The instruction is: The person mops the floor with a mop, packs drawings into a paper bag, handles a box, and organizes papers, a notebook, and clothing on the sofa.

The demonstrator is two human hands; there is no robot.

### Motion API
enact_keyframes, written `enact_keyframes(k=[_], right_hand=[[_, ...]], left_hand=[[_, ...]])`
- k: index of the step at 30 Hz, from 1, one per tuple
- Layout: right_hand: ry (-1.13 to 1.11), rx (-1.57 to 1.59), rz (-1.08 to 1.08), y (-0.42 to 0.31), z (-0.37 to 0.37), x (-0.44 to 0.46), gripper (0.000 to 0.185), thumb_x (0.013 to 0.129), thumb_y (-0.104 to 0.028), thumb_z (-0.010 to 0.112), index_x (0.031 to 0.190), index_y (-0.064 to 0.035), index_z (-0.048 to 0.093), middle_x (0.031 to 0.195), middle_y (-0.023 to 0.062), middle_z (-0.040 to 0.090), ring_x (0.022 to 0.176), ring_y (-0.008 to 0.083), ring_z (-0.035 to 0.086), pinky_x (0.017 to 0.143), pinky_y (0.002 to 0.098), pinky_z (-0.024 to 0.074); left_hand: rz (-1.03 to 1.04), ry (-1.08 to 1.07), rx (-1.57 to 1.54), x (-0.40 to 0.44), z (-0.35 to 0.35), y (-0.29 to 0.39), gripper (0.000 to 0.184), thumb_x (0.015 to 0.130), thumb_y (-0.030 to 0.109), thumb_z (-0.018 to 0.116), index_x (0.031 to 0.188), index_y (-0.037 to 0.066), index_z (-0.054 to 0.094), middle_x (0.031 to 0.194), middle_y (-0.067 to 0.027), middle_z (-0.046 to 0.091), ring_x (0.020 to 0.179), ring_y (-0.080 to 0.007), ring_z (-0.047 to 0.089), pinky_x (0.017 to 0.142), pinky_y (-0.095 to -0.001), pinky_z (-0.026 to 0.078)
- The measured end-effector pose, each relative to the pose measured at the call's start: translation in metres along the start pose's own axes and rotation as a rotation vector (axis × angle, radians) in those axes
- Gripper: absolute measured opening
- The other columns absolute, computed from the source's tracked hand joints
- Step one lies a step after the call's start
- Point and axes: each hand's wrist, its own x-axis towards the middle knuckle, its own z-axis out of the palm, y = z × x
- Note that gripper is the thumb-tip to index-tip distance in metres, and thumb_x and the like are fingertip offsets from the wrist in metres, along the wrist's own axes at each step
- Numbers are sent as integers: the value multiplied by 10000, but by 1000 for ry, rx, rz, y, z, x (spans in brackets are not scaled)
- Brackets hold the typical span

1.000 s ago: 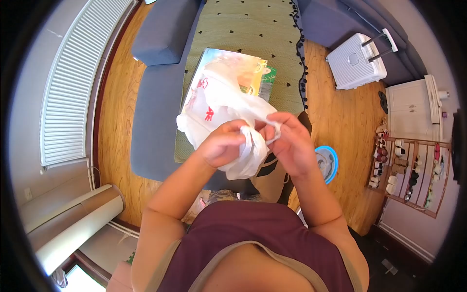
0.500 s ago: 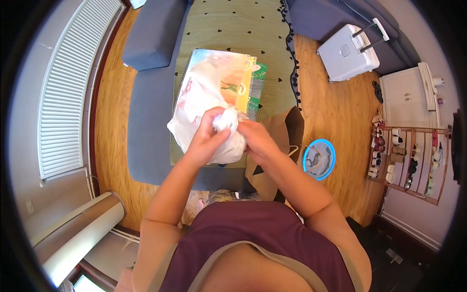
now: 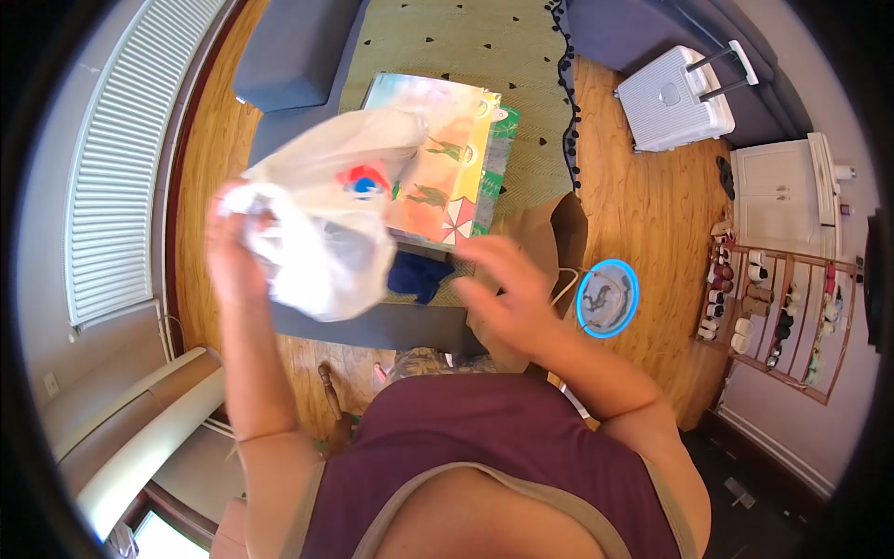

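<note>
My left hand (image 3: 235, 261) grips the bunched top of a white plastic bag (image 3: 326, 247), lifted off to the left; its fingers are partly blurred and covered by the plastic. The bag bears a red and blue mark and hangs over the sofa's edge. My right hand (image 3: 510, 296) is empty, fingers apart, in front of a brown paper bag (image 3: 549, 238). Beyond the hands lies a stack of flat, colourful printed books or boxes (image 3: 438, 163), partly covered by the plastic bag. A dark blue cloth (image 3: 417, 277) lies at the near side of the stack.
The grey sofa (image 3: 289, 70) has a patterned green cover (image 3: 521, 56). A blue-rimmed basin (image 3: 637, 298) stands on the wooden floor at right. Farther off are a white suitcase (image 3: 666, 102) and a shoe rack (image 3: 792, 289). A radiator (image 3: 130, 168) lines the left wall.
The plastic bag has moved left in my left hand, uncovering more of the printed stack and the dark blue cloth. My right hand has let go of the bag and moved right, opening.
</note>
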Motion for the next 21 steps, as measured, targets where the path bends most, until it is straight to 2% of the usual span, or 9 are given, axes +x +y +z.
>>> enact_keyframes(k=[1, 3, 5, 6, 9, 13, 16, 18, 21], right_hand=[[124, -232, -80, -1, -17, -4, 350, 753, -62, 678, 1077, 8, 567, 1068, 189, 561, 962, 340, 551, 835, 375, 460], [208, -469, -71, -3, -55, -9, 316, 764, -16, 656, 1069, 10, 579, 1070, 177, 573, 927, 297, 575, 794, 374, 479], [355, -322, 182, 12, -80, -23, 252, 825, -29, 623, 1069, 19, 582, 1013, 135, 606, 888, 181, 589, 786, 296, 477], [429, -212, 324, 22, -89, -30, 224, 852, -35, 606, 1067, 27, 583, 994, 116, 616, 878, 146, 589, 788, 276, 475], [596, 88, 432, 39, -101, -36, 192, 886, -28, 566, 1064, 42, 580, 975, 87, 622, 874, 140, 591, 798, 261, 472], [502, 273, 436, 39, -94, -21, 216, 894, -29, 556, 1094, 55, 562, 989, 90, 619, 885, 143, 598, 795, 275, 490], [417, 352, 492, 56, -85, 2, 256, 892, -40, 565, 1126, 60, 538, 1010, 99, 615, 886, 154, 603, 775, 279, 500], [379, 390, 548, 66, -77, 22, 272, 887, -51, 575, 1135, 52, 531, 1013, 99, 611, 882, 155, 604, 766, 272, 501], [336, 523, 647, 90, -65, 47, 299, 874, -74, 597, 1143, 35, 526, 1007, 92, 602, 877, 152, 602, 752, 264, 499]], left_hand=[[4, 219, 2, 4, 7, 23, 281, 817, 59, 472, 1085, 21, 551, 961, -101, 600, 815, -159, 588, 658, -249, 509], [111, 124, 57, 11, -10, 60, 348, 744, 52, 483, 1081, 1, 551, 903, -90, 597, 745, -140, 579, 579, -197, 482], [191, -36, 177, 12, -19, 90, 334, 747, 41, 469, 1064, -36, 538, 787, -61, 600, 605, -86, 544, 491, -165, 433], [227, 50, 238, 10, -10, 100, 338, 749, 69, 493, 1071, -25, 536, 798, -69, 606, 621, -89, 552, 493, -162, 436], [289, 93, 314, 13, -6, 110, 314, 772, 85, 491, 1067, -11, 543, 832, -77, 625, 633, -88, 559, 492, -150, 433], [333, 210, 437, 20, -5, 90, 218, 800, 25, 472, 972, -4, 602, 770, -26, 610, 582, -30, 499, 487, -135, 384], [314, 212, 528, 31, -52, 75, 208, 803, 34, 486, 964, 0, 613, 756, -7, 598, 567, -30, 476, 495, -147, 377], [468, 354, 670, 30, -74, 62, 179, 794, 64, 532, 939, 12, 624, 760, -18, 608, 635, -49, 512, 570, -159, 392], [597, 226, 990, 14, -90, 44, 168, 781, 49, 547, 929, 17, 621, 834, -29, 627, 735, -90, 545, 659, -221, 443]])
